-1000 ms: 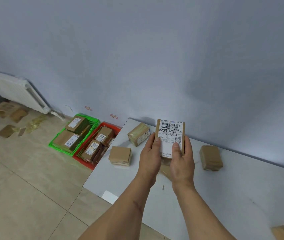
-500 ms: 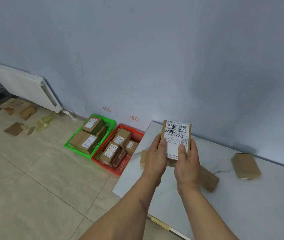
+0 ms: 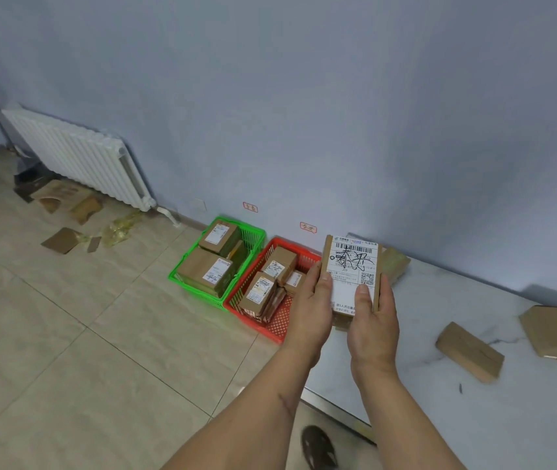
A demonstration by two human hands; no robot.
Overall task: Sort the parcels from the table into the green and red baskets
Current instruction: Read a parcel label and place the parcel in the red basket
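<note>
You have turned toward the baskets since a moment ago, and your left hand [image 3: 309, 308] and right hand [image 3: 373, 320] both still grip the labelled parcel [image 3: 351, 271], now close to the red basket [image 3: 279, 329] at your 11 o'clock, likely dropping next.

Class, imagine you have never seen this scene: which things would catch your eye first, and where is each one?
First, the labelled parcel held up in the middle between the left hand and right hand, its white label facing the camera. Next, the bright green basket and red basket, side by side on the floor against the wall, both holding parcels. To the right, plain parcels lie on the white table.
</note>
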